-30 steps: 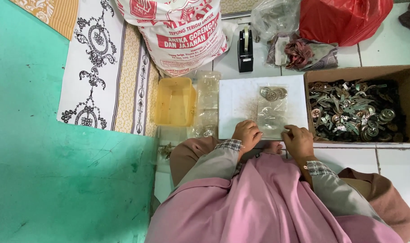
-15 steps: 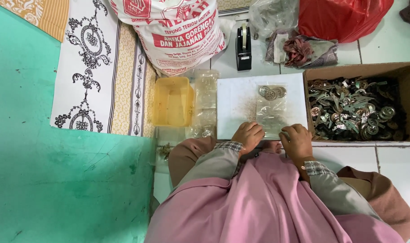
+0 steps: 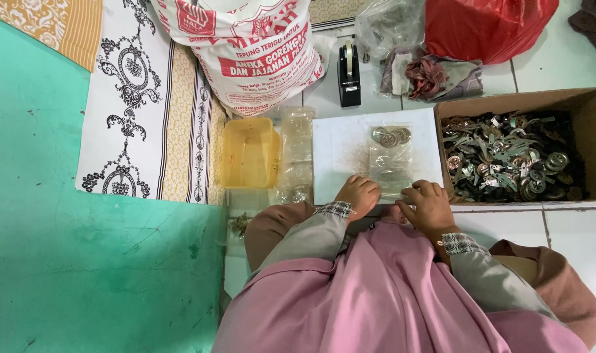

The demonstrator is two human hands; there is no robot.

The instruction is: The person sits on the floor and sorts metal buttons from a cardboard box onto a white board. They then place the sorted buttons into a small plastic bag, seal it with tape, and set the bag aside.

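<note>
At frame centre, both hands, left hand (image 3: 359,195) and right hand (image 3: 429,204), pinch the near end of the clear plastic bag (image 3: 389,160); its long axis runs away from them, up-frame.

A big white sack (image 3: 242,49) with red print stands at the top, a black tape dispenser (image 3: 349,73) beside it. A yellow tub (image 3: 249,153) sits on the tiled floor (image 3: 566,68). A red plastic bag (image 3: 487,26) lies above the cardboard box (image 3: 592,111) of metal parts (image 3: 507,157).

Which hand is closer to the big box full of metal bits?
The right hand. It sits just beside the cardboard box's near left corner, while the left hand is farther left, at the white board's near edge.
</note>
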